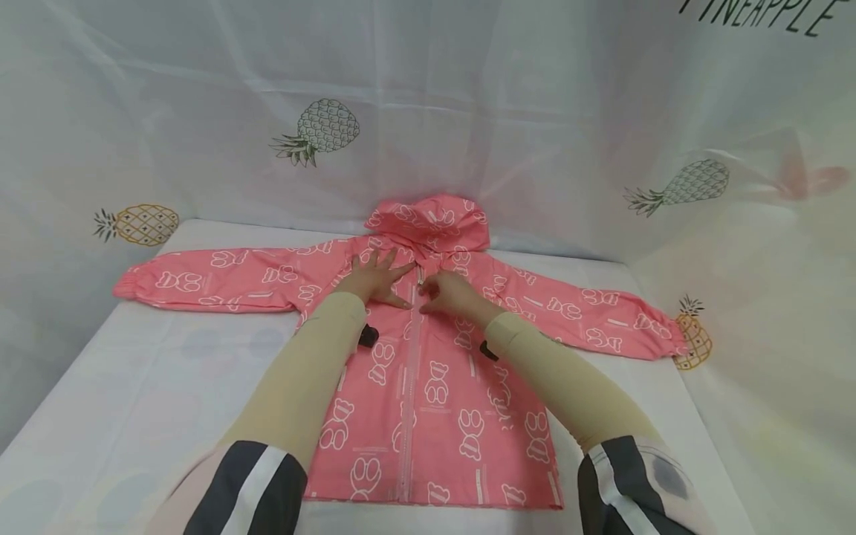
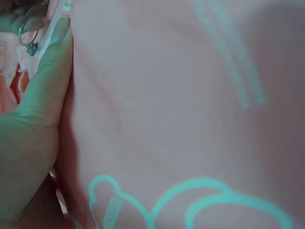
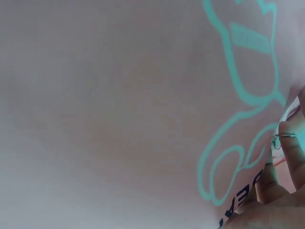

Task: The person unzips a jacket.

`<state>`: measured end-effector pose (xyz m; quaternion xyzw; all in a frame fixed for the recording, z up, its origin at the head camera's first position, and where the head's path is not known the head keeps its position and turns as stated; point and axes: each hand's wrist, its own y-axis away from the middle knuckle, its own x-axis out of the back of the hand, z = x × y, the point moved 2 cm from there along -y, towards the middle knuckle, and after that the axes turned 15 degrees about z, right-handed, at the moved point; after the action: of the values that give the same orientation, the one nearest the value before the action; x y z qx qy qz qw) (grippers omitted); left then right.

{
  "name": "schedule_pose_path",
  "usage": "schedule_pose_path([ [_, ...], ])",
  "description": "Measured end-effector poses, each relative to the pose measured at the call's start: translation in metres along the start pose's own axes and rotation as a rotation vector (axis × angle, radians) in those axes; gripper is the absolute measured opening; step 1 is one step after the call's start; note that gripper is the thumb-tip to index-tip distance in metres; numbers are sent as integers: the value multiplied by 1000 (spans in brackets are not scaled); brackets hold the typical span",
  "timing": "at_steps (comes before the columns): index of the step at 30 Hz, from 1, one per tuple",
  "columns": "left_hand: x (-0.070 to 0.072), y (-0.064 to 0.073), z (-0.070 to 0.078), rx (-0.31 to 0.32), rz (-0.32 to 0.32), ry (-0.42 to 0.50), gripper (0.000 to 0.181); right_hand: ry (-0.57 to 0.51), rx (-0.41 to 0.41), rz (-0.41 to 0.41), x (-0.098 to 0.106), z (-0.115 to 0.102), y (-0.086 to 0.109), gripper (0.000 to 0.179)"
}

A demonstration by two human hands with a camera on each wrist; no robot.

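A pink hooded zip jacket [image 1: 438, 438] with white bear-like outlines lies front up, sleeves spread to both sides. Its zipper [image 1: 407, 416] runs closed down the middle from near the collar. My left hand [image 1: 376, 281] rests with spread fingers on the upper chest, left of the zipper. With curled fingers, my right hand [image 1: 455, 296] pinches the zipper pull [image 1: 420, 279] at the top; the fingers partly hide it. In the left wrist view, the left thumb [image 2: 50, 71] lies along the pink cloth. The right wrist view has fingers [image 3: 290, 152] at its right edge.
The jacket's hood [image 1: 431, 223] stands up against a white pineapple-print curtain [image 1: 535, 111] behind. Under the jacket is a white table [image 1: 221, 371]. The left sleeve end [image 1: 130, 282] and right sleeve end [image 1: 669, 338] reach toward the table's sides.
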<state>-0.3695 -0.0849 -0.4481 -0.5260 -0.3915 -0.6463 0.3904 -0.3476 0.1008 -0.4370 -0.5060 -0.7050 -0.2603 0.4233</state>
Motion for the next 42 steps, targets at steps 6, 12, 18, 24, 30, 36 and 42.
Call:
schedule_pose_path([
  [6,0,1,2,-2,21,-9,100,10,44,0,0,1,6,31],
  [12,-2,1,2,11,29,4,99,0,52,-13,0,-2,16,34],
  [18,-5,2,2,9,47,-20,98,-27,25,-38,-1,-6,26,40],
  [24,-7,5,4,-12,103,-7,94,1,42,-30,-1,-6,34,42],
  [30,-9,4,4,-7,117,3,92,10,33,-32,0,-7,41,45],
  [36,-8,5,4,0,88,11,92,68,60,-17,1,-10,46,44],
  [42,-3,5,4,6,46,-2,95,131,124,-14,-1,-16,54,39],
])
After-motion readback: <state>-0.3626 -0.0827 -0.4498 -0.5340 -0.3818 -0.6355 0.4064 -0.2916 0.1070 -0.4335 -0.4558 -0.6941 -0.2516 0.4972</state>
